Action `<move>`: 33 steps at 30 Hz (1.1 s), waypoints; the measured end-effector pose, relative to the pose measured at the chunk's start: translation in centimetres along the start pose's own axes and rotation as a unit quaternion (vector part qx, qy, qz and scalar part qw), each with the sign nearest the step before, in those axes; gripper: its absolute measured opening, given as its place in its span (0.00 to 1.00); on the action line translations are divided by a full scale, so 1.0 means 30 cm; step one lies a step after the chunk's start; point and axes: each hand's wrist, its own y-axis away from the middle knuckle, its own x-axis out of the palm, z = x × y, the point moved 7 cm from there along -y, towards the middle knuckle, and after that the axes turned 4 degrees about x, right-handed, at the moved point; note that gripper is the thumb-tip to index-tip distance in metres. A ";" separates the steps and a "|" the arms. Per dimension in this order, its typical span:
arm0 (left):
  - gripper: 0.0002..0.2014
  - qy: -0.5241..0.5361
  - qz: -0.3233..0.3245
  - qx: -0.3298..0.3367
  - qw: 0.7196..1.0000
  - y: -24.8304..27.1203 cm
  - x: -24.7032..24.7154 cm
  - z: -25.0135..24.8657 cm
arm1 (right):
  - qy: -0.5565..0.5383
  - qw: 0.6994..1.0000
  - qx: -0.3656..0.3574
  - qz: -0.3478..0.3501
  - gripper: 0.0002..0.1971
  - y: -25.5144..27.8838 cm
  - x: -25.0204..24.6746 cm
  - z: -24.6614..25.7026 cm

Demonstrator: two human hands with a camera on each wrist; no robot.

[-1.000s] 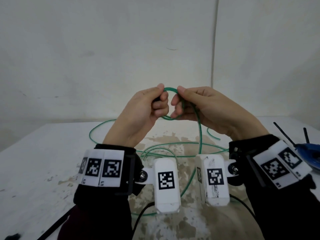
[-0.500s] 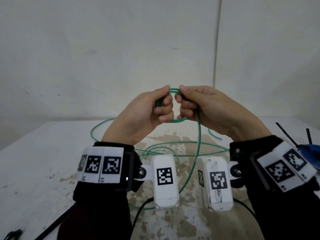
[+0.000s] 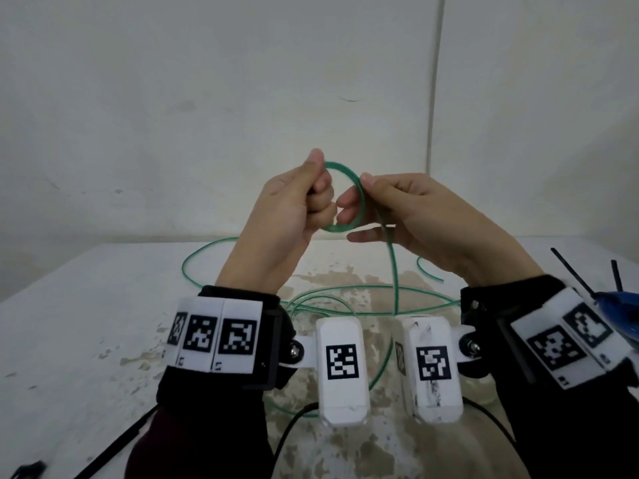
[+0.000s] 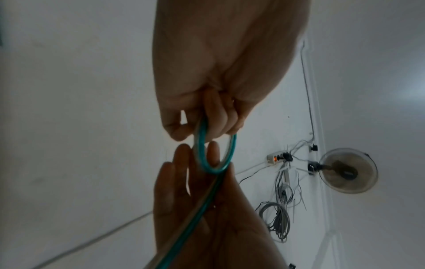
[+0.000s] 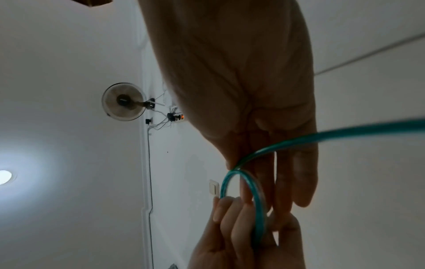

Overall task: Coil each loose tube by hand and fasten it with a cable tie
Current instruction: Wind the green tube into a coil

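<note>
A long green tube (image 3: 393, 271) lies in loose curves on the white table (image 3: 86, 305), and one strand rises to my hands. Both hands are raised above the table and hold a small loop (image 3: 342, 166) of the tube between them. My left hand (image 3: 304, 198) grips the loop's left side with curled fingers (image 4: 218, 123). On the loop's right side, my right hand (image 3: 397, 209) pinches the tube (image 5: 345, 132) under its thumb, and the other fingers (image 5: 296, 172) are nearly straight. Black cable ties (image 3: 567, 267) stick up at the right edge.
A blue container (image 3: 619, 305) at the right edge holds the ties. A black strip (image 3: 114, 447) lies at the lower left. The table's middle is worn and stained. A wall stands close behind the table.
The hands have drawn slightly apart and the loop between them has widened. My right hand's fingers have uncurled. The left hand has risen a little.
</note>
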 end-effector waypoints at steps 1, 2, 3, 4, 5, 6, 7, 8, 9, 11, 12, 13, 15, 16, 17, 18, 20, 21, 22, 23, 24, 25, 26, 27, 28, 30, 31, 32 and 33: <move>0.20 0.040 -0.013 0.008 0.999 -0.004 -0.008 -0.003 | -0.010 1.000 0.004 0.012 0.19 -0.002 0.012 -0.004; 0.20 0.066 -0.023 0.015 0.997 -0.008 -0.014 -0.004 | -0.019 1.000 0.001 0.017 0.19 -0.004 0.020 -0.005; 0.20 0.082 -0.027 0.018 0.996 -0.011 -0.016 -0.004 | -0.029 0.999 -0.008 0.018 0.19 -0.007 0.026 -0.002; 0.20 0.092 -0.026 0.018 0.995 -0.013 -0.014 -0.003 | -0.040 0.999 -0.017 0.015 0.19 -0.011 0.027 0.002; 0.20 0.099 -0.021 0.012 0.995 -0.012 -0.008 -0.002 | -0.052 0.998 -0.025 0.010 0.19 -0.014 0.025 0.006; 0.20 0.100 -0.011 0.003 0.995 -0.011 -0.001 -0.001 | -0.059 0.998 -0.030 0.002 0.19 -0.015 0.019 0.009; 0.19 0.093 0.004 -0.010 0.996 -0.008 0.008 0.000 | -0.062 0.998 -0.032 -0.006 0.19 -0.016 0.011 0.012; 0.19 0.078 0.023 -0.026 0.996 -0.003 0.017 0.003 | -0.060 0.998 -0.033 -0.009 0.19 -0.014 0.004 0.014; 0.19 0.055 0.042 -0.044 0.997 0.003 0.024 0.007 | -0.054 0.998 -0.031 -0.008 0.19 -0.012 0.001 0.015; 0.18 0.005 0.071 -0.080 0.994 0.016 0.027 0.022 | -0.028 0.999 -0.020 0.002 0.19 -0.009 0.002 0.007; 0.18 -0.018 0.080 -0.087 0.993 0.021 0.027 0.029 | -0.014 1.000 -0.014 0.004 0.19 -0.009 0.006 0.001; 0.18 -0.034 0.084 -0.082 0.992 0.022 0.028 0.030 | -0.009 1.000 -0.010 0.003 0.19 -0.010 0.011 -0.002; 0.18 -0.038 0.069 -0.044 0.996 0.015 0.030 0.019 | -0.033 0.999 -0.003 -0.006 0.19 -0.015 0.015 -0.004; 0.18 -0.029 0.051 -0.024 0.998 0.011 0.026 0.011 | -0.059 0.998 0.004 -0.008 0.19 -0.016 0.015 -0.004; 0.18 -0.015 0.031 -0.009 0.999 0.006 0.021 0.006 | -0.083 0.996 0.008 -0.006 0.20 -0.017 0.016 -0.003; 0.19 -0.001 0.014 -0.002 1.000 0.002 0.019 0.003 | -0.099 0.995 0.010 -0.003 0.20 -0.018 0.016 -0.002; 0.19 0.017 0.009 -0.013 1.000 -0.003 0.023 0.010 | -0.110 0.994 0.003 -0.002 0.20 -0.017 0.011 0.000; 0.19 0.014 0.021 -0.027 0.999 -0.001 0.030 0.017 | -0.105 0.994 0.001 -0.005 0.20 -0.017 0.007 -0.001; 0.19 -0.002 0.038 -0.039 0.999 0.003 0.035 0.025 | -0.089 0.996 0.001 -0.008 0.20 -0.017 0.003 -0.003; 0.19 -0.027 0.056 -0.041 0.997 0.008 0.039 0.030 | -0.067 0.998 0.003 -0.008 0.20 -0.017 0.003 -0.007; 0.19 -0.056 0.070 -0.033 0.995 0.012 0.042 0.030 | -0.047 0.999 0.005 -0.006 0.20 -0.017 0.005 -0.009; 0.18 -0.080 0.077 -0.015 0.994 0.015 0.046 0.024 | -0.037 0.999 0.004 -0.003 0.20 -0.016 0.007 -0.009; 0.18 -0.091 0.074 0.009 0.993 0.014 0.049 0.015 | -0.040 0.999 0.002 -0.004 0.20 -0.015 0.007 -0.007; 0.17 -0.091 0.059 0.035 0.994 0.012 0.047 0.006 | -0.050 0.999 0.000 -0.007 0.20 -0.015 0.007 -0.005; 0.17 -0.081 0.036 0.056 0.994 0.008 0.040 -0.002 | -0.064 0.998 -0.001 -0.011 0.20 -0.015 0.007 -0.002; 0.16 -0.054 -0.008 0.079 0.995 0.000 0.025 -0.010 | -0.084 0.996 0.003 -0.006 0.21 -0.017 0.011 0.000; 0.16 -0.043 -0.019 0.080 0.996 -0.003 0.020 -0.009 | -0.086 0.996 0.003 -0.002 0.21 -0.018 0.012 -0.001; 0.16 -0.031 -0.022 0.073 0.997 -0.005 0.018 -0.004 | -0.084 0.996 0.001 0.000 0.21 -0.016 0.011 -0.001; 0.17 -0.022 -0.016 0.057 0.998 -0.007 0.020 0.004 | -0.078 0.997 -0.002 -0.002 0.20 -0.016 0.007 -0.001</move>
